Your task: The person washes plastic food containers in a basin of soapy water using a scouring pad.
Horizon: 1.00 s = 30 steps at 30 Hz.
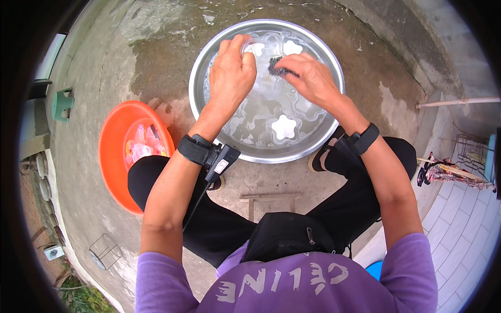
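Observation:
A wide metal basin (270, 156) of cloudy, soapy water stands on the ground before me. Over its far left part, my left hand (233, 72) grips the edge of a clear plastic item (270, 41), whose full shape is hard to make out. My right hand (309, 76) holds a dark, rough-textured scrubber (275, 65) close to the clear item; whether they touch cannot be told. One white flower-shaped piece (284, 127) lies in the near part of the basin. Another white flower-shaped piece (292, 47) shows at the far side.
An orange plastic tub (111, 156) with pink and white things inside stands left, beside my knee. Between my legs is a low wooden stool frame (270, 196). Farther off are a green stool (62, 104), a wire frame (105, 251) and a pole (458, 103) at the right wall.

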Tool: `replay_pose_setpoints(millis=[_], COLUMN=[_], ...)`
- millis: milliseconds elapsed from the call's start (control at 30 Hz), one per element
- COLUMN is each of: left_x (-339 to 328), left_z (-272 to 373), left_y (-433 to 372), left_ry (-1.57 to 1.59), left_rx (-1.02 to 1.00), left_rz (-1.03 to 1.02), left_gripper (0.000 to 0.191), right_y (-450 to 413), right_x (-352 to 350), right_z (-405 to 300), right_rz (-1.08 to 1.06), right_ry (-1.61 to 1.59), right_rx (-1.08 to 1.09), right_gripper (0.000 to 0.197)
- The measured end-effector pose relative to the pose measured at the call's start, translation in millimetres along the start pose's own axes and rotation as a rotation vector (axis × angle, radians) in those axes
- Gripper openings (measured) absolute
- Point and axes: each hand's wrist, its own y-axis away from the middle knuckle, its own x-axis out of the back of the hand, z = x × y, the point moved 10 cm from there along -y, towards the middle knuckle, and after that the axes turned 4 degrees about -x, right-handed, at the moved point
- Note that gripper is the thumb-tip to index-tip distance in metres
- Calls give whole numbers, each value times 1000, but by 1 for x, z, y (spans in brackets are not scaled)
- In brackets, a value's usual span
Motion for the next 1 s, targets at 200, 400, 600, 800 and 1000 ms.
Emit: replay_pose_setpoints(millis=[200, 400, 600, 800, 1000], left_x=[-4, -1, -11, -2, -6], left_z=[1, 2, -1, 4, 6], left_y=[12, 2, 10, 4, 7], left_ry=[82, 37, 46, -2, 34], left_rx=[-53, -22, -46, -12, -48], left_rz=[29, 33, -14, 9, 25], left_gripper=[26, 27, 28, 31, 27], right_y=[12, 0, 12, -8, 12], right_x=[-42, 1, -33, -2, -18], right_z=[0, 0, 9, 12, 3], right_rz=[-228, 55, -165, 26, -3], right_ry=[-371, -37, -147, -184, -26], right_rx=[-272, -21, -273, -113, -110], right_gripper=[18, 18, 18, 16, 20])
